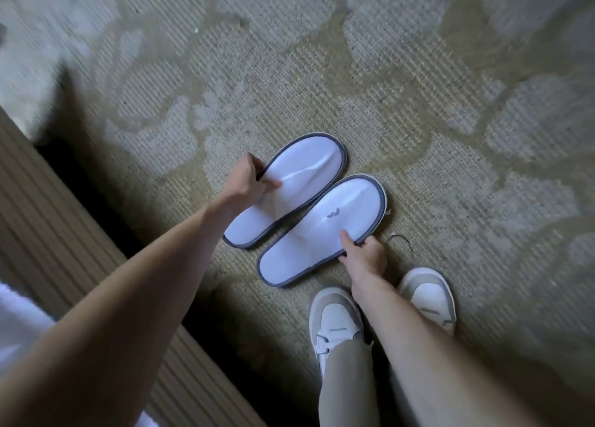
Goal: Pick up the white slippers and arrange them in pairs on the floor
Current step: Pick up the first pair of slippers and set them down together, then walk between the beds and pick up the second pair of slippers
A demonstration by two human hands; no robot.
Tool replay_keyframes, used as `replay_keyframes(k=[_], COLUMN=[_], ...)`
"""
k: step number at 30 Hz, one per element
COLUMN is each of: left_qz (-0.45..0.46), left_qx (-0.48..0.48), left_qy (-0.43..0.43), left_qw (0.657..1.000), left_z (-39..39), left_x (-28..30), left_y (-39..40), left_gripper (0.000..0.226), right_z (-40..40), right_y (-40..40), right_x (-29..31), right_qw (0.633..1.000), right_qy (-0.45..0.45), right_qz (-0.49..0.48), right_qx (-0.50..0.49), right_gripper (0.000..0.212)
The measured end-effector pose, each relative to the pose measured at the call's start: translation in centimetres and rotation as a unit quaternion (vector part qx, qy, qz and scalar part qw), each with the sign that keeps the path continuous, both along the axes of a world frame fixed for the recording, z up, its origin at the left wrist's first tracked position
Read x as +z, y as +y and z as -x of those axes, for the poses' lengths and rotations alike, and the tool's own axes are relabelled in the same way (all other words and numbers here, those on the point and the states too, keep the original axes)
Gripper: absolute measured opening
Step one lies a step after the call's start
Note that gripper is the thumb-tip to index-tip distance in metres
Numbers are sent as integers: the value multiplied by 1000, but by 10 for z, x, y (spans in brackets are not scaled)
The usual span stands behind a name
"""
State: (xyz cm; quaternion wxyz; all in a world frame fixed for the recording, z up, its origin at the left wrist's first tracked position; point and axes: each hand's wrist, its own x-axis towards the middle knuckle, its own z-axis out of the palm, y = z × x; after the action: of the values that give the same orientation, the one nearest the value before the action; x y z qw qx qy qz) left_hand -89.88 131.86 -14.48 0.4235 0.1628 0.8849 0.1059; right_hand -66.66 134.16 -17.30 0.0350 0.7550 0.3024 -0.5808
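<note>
Right, two white slippers w/ dark grey trim lie side by side on the patterned carpet, toes pointing up-right, long edges touching or nearly so. Left slipper sits a bit further up than the right slipper, so they're staggered, not flush.

Left hand is closed on the left slipper's outer edge about mid-length; fingers pinch the white upper, which bunches into a crease there. Slipper looks flat on the carpet at heel and toe; whether the gripped edge is lifted, can't tell.

Right hand is closed on the right slipper's outer edge approx. mid-length, thumb on top of the white fabric, fingers curled under the trim. A small grey logo shows on this slipper's upper, just above the thumb.

Below the slippers, the person's two white-and-grey sneakers stand on the carpet, the right forearm crossing btwn them. A tan ribbed panel runs diagonally along the left side, dark gap beside it. A small dark bit of thread lies on the carpet just right of the right hand.
</note>
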Motion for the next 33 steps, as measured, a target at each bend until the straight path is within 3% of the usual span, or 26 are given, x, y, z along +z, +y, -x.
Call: replay_keyframes(k=[7,10,13,15,18,20,22,24,26,30,33], left_qz=[-1,17,24,24,62,92,85,49,14,-43,-92], left_qx=[0,-31,-25,-13,1,20,45,89,144,171,183], left_qy=[71,151,176,132,-32,-150,-209,-211,-217,-240,-242], left_qw=[997,988,984,991,998,984,973,972,965,955,948], left_z=[-11,-19,-21,-23,-34,-51,-74,-100,-120,-167,-201], left_x=[-5,-1,12,24,66,115,178,256,357,539,628], left_y=[-5,-9,-5,-7,-12,-14,-12,-7,-7,-6,-8], left_gripper=[43,54,59,54,46,46,36,21,18,22,17], right_z=[7,8,6,2,-9,-21,-39,-58,-73,-101,-125], right_y=[2,12,20,23,29,30,30,37,50,82,96], right_x=[-1,11,22,33,71,121,173,240,347,550,629], right_qw=[995,973,941,928,931,930,934,947,954,966,961], right_qy=[-47,-103,-147,-162,-157,-145,-109,-58,-24,-3,28], right_qz=[-16,-2,23,24,24,46,81,97,82,4,-31], right_qx=[83,206,305,335,329,334,330,301,287,257,272], right_gripper=[49,54,70,76,73,75,80,85,84,49,45])
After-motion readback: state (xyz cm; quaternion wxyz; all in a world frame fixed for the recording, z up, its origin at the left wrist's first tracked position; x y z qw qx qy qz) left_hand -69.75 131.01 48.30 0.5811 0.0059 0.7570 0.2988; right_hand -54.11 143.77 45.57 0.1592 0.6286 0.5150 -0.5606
